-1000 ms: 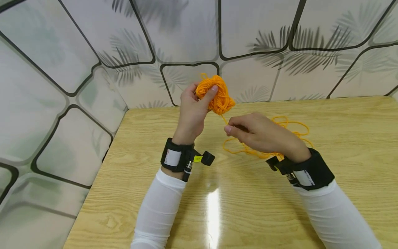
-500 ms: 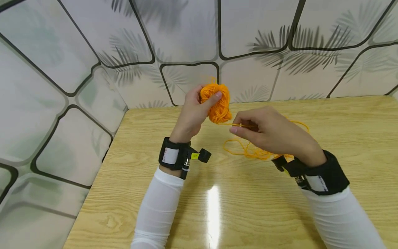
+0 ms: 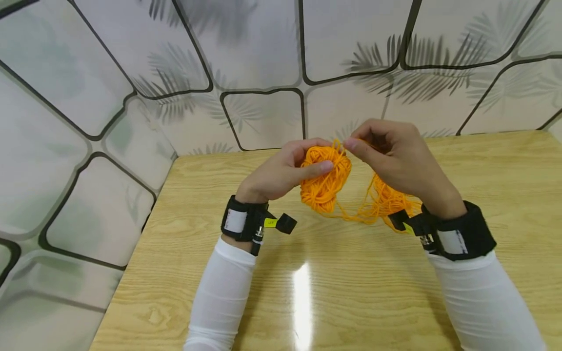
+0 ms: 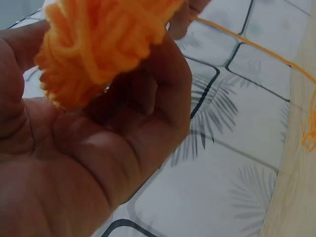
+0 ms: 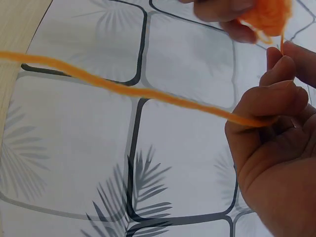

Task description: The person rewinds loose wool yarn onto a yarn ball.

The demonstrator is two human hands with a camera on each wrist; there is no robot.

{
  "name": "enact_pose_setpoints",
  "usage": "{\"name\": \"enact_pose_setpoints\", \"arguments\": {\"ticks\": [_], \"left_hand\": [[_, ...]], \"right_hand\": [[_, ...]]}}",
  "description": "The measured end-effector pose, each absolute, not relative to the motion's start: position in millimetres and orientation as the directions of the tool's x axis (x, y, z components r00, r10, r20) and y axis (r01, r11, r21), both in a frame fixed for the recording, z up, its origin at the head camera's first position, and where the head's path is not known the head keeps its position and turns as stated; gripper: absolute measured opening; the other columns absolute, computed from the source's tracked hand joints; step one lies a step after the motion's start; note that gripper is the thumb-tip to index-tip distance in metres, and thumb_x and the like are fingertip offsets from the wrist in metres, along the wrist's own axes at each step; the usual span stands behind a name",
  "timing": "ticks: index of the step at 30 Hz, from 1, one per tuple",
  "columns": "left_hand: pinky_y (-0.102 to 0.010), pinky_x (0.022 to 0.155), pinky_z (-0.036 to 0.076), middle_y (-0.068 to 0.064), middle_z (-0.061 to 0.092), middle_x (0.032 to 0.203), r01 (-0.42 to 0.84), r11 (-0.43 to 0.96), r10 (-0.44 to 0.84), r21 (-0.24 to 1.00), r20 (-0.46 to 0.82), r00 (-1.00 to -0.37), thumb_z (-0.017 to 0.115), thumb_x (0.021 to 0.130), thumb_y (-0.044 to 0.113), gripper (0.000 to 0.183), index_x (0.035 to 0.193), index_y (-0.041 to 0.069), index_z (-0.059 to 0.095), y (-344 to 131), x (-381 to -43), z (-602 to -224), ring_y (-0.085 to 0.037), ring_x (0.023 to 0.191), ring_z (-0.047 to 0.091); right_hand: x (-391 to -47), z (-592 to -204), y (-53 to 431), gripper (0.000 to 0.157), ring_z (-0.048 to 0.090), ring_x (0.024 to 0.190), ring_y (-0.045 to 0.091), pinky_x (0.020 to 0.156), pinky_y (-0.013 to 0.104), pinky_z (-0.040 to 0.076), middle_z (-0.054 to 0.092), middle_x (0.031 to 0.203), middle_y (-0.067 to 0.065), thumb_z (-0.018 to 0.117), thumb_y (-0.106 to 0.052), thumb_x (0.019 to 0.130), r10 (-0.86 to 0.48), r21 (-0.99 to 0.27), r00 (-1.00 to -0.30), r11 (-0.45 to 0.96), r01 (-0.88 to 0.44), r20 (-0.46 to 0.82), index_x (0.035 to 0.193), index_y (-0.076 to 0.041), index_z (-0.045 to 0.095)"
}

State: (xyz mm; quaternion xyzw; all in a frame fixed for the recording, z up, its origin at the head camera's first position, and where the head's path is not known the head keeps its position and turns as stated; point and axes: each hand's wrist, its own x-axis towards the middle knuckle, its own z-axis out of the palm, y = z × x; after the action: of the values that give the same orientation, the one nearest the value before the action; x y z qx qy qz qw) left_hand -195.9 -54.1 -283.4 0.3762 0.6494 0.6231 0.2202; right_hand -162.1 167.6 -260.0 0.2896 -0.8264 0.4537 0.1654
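Observation:
An orange ball of yarn (image 3: 322, 183) is gripped in my left hand (image 3: 285, 170), the thumb lying across its front. In the left wrist view the ball (image 4: 103, 44) sits between thumb and curled fingers. My right hand (image 3: 395, 156) is raised just right of the ball and pinches the yarn strand near the ball's top. From the right wrist view, the strand (image 5: 148, 94) passes through the curled fingers of the right hand (image 5: 281, 143) and trails off to the left. A short line of yarn runs from the fingertips up to the ball (image 5: 269, 19).
A loose tangle of orange yarn (image 3: 391, 197) lies on the wooden table (image 3: 351, 282), partly behind the right hand. A patterned wall (image 3: 263, 48) borders the table at the back, and another wall (image 3: 66, 195) at the left. Black straps with cameras circle both wrists.
The right hand has risen from below the ball to beside its top, drawing yarn with it. The left hand has lowered the ball, moved it right and turned it.

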Motion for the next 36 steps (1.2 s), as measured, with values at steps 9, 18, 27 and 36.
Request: {"name": "enact_pose_setpoints", "arguments": {"ticks": [9,18,27,36], "left_hand": [[-0.045,0.082,0.047,-0.021,0.055,0.111,0.041,-0.198,0.717,0.979,0.173,-0.675,0.060,0.088,0.011,0.045,0.129,0.007,0.044,-56,-191,-280,-0.029,0.095,0.057],[-0.036,0.086,0.045,-0.014,0.056,0.107,-0.074,-0.453,0.413,0.889,0.136,-0.901,0.064,0.085,0.015,0.034,0.113,-0.003,0.055,-51,-198,-281,-0.022,0.093,0.056],[-0.033,0.086,0.043,-0.010,0.054,0.107,-0.027,-0.617,0.194,0.787,0.118,-0.974,0.066,0.084,0.017,0.032,0.109,-0.002,0.058,-42,-202,-283,-0.020,0.094,0.052],[-0.037,0.082,0.047,-0.013,0.058,0.102,0.084,-0.526,0.057,0.846,0.133,-0.989,0.069,0.082,0.017,0.031,0.105,-0.002,0.059,-36,-202,-285,-0.021,0.090,0.057]], "right_hand": [[-176,-275,164,0.012,0.038,0.051,0.016,0.046,0.029,0.031,0.052,0.070,0.005,0.056,-0.023,0.092,-0.356,-0.717,-0.801,0.367,-0.593,0.481,0.089,-0.014,0.063],[-179,-290,147,0.023,0.038,0.047,0.016,0.045,0.029,0.033,0.049,0.066,0.002,0.044,-0.030,0.097,-0.509,-0.679,-0.777,0.423,-0.600,0.370,0.084,-0.015,0.057],[-174,-298,132,0.026,0.043,0.051,0.013,0.048,0.029,0.038,0.049,0.065,0.000,0.045,-0.035,0.097,-0.607,-0.649,-0.765,0.497,-0.576,0.214,0.094,-0.016,0.063],[-165,-292,127,0.024,0.040,0.048,0.010,0.046,0.027,0.032,0.041,0.059,-0.006,0.046,-0.039,0.095,-0.647,-0.553,-0.717,0.508,-0.660,0.261,0.082,-0.022,0.056]]}}
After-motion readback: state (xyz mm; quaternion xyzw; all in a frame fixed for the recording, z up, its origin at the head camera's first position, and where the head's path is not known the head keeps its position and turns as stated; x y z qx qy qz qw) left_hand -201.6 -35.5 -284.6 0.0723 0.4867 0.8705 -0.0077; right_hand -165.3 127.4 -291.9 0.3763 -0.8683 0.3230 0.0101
